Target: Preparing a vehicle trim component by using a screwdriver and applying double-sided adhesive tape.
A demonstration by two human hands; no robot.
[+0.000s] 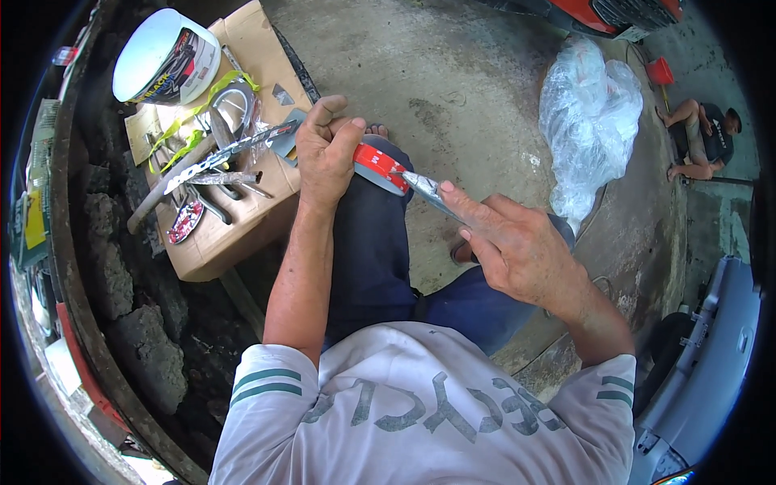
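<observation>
The left hand (325, 153) grips a red-faced strip (378, 164) above the left leg (368, 250), likely steadying its right end for the pointed silver tool (434, 194) clasped in the right hand (519, 242); loose tools (212, 205) lie on a cardboard box (242, 233) at left, apparently for easy reach

This looks like a rough workshop, seemingly for vehicle bodywork: a blue-grey moulded panel (711, 347) resembling a car part stands at the right, and part of a glossy red body (578, 12) shows at the top edge. The stained concrete floor (477, 81), a cardboard box (242, 230) carrying hand tools (214, 206) and a white bucket (149, 56), and the broken concrete chunks (145, 347) at the left suit such a place.
</observation>
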